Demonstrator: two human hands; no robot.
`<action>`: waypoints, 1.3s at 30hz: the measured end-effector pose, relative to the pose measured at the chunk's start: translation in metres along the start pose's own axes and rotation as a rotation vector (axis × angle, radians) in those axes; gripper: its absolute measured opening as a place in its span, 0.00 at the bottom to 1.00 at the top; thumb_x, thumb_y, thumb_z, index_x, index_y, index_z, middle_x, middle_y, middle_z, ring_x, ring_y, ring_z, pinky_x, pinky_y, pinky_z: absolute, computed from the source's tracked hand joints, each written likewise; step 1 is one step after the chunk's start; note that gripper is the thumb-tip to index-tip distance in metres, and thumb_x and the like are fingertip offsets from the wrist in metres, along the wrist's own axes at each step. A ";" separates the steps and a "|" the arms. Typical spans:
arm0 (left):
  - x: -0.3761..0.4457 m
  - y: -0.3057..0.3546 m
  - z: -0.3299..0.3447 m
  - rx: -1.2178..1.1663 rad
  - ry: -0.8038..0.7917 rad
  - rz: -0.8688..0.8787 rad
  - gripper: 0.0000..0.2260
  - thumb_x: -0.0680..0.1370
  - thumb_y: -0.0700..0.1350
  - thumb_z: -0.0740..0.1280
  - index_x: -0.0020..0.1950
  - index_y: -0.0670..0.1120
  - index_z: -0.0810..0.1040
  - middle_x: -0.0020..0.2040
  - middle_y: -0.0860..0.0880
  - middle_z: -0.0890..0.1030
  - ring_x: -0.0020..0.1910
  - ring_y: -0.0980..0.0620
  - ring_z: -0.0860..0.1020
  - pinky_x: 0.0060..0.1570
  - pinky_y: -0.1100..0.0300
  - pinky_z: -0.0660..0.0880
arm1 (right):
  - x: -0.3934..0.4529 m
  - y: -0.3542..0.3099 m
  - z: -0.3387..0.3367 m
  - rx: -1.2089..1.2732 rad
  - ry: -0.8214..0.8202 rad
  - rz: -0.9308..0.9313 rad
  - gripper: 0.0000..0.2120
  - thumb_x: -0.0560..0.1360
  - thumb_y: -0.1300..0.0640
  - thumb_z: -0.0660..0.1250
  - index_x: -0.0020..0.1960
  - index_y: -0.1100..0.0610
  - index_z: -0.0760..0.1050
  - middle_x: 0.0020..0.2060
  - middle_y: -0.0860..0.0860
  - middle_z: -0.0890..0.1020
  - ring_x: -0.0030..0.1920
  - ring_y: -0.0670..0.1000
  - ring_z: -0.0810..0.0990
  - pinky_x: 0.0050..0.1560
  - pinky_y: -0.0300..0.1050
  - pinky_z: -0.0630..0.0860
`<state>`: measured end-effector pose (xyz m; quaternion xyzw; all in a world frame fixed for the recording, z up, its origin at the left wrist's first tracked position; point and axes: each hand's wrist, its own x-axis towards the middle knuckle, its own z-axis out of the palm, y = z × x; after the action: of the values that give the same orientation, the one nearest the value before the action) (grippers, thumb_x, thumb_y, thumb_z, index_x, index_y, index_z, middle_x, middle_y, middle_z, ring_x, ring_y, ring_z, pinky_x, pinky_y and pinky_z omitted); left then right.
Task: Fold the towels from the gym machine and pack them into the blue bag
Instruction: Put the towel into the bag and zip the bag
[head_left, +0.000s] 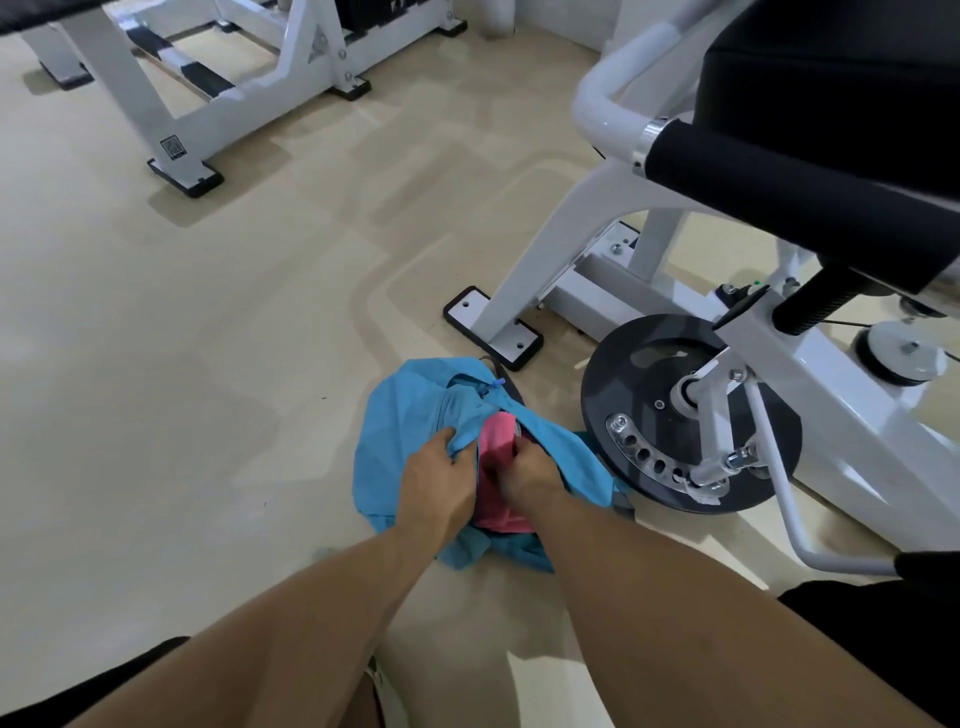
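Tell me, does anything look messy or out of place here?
Nothing looks damaged or spilled. The blue bag lies crumpled on the floor against the machine's weight plate, with the pink towel bulging from its opening between both hands.

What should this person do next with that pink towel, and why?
Probably push the pink towel deeper into the blue bag. The left hand grips the bag's edge and holds the opening apart, while the right hand is curled on the towel at the mouth. Much of the towel shows between the bag's edges, so it does not look fully packed.
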<state>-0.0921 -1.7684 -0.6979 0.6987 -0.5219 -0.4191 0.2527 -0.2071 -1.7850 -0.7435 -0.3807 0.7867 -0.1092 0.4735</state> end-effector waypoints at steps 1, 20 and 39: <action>0.000 0.002 0.001 0.001 -0.022 -0.011 0.18 0.83 0.48 0.60 0.34 0.48 0.66 0.30 0.51 0.69 0.30 0.51 0.67 0.35 0.54 0.68 | -0.001 0.003 -0.001 0.006 0.049 -0.023 0.20 0.82 0.45 0.57 0.62 0.58 0.77 0.58 0.58 0.81 0.58 0.60 0.79 0.56 0.49 0.74; 0.013 0.008 0.021 0.013 -0.148 -0.099 0.19 0.83 0.55 0.60 0.34 0.49 0.66 0.30 0.51 0.70 0.30 0.52 0.67 0.34 0.55 0.67 | 0.014 0.083 -0.039 -0.015 0.244 0.426 0.26 0.75 0.55 0.70 0.69 0.60 0.68 0.65 0.59 0.77 0.65 0.61 0.77 0.65 0.54 0.75; 0.005 0.072 0.032 -0.039 -0.141 -0.029 0.17 0.82 0.51 0.64 0.37 0.43 0.75 0.35 0.43 0.79 0.37 0.43 0.78 0.45 0.48 0.78 | -0.027 0.030 -0.124 0.331 0.671 -0.097 0.06 0.83 0.57 0.58 0.57 0.51 0.70 0.40 0.49 0.79 0.40 0.55 0.79 0.45 0.52 0.78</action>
<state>-0.1557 -1.7935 -0.6595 0.6699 -0.5199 -0.4809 0.2228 -0.3177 -1.7690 -0.6758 -0.2789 0.8508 -0.3758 0.2390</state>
